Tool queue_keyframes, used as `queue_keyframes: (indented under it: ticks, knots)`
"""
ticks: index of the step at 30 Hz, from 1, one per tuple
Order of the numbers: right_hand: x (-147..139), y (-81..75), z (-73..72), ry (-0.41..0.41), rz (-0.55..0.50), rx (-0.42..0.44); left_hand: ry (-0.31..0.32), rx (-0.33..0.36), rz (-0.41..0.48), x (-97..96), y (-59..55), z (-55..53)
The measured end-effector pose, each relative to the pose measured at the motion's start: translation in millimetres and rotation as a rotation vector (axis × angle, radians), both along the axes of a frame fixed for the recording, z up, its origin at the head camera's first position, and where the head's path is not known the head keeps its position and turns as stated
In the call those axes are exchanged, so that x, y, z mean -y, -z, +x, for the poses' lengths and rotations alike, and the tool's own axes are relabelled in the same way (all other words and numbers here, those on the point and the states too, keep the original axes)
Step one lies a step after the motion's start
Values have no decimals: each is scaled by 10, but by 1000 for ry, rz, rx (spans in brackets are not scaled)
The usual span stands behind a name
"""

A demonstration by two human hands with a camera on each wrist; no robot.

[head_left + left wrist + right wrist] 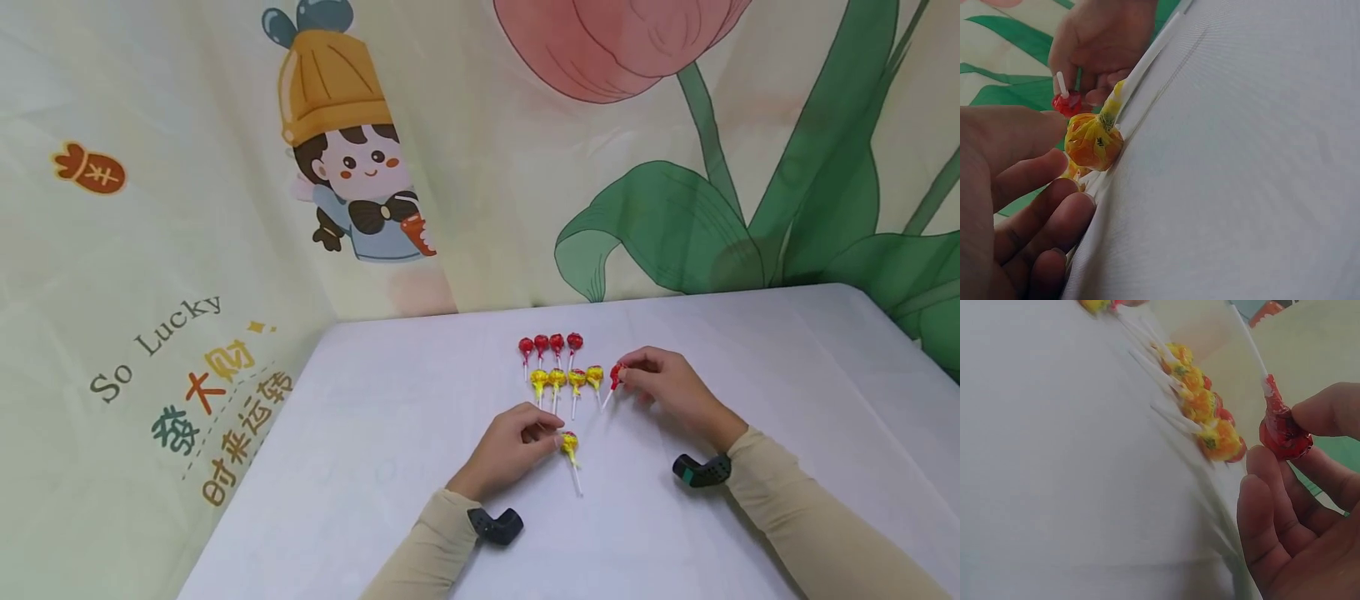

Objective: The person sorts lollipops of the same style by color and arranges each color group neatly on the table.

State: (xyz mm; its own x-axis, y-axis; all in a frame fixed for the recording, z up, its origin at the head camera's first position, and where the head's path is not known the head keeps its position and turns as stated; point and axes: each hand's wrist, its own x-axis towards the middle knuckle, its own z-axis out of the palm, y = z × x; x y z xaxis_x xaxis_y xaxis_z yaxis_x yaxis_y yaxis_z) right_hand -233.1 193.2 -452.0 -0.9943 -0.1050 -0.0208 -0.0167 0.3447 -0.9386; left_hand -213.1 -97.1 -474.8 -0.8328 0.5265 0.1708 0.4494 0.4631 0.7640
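Note:
In the head view my right hand (667, 387) pinches a red lollipop (616, 377) by its wrapped head, at the right end of a yellow row. The right wrist view shows that red lollipop (1285, 431) between thumb and fingertips, its white stick pointing away from the palm. My left hand (513, 442) is lower and to the left, thumb and fingertips at the head of a yellow lollipop (570, 446). Up close, the yellow lollipop (1094, 140) sits at the tips of the left thumb and index finger (1029, 178).
Several red lollipops (557, 342) form a back row on the white-covered table (405, 400). Several yellow lollipops (557, 379) lie in a row just in front, sticks toward me. Behind the table hangs a printed cloth (487, 167) with a flower and a cartoon figure.

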Motion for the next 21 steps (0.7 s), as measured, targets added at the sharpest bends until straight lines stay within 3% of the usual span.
queue_keyframes:
  ticks: [12, 21]
  knots:
    - [-44, -7, -364, 50, -57, 85, 2, -29, 6, 60, 65, -22]
    - [-46, 19, -544, 65, -101, 115, 12, -54, -34, 20, 15, 15]
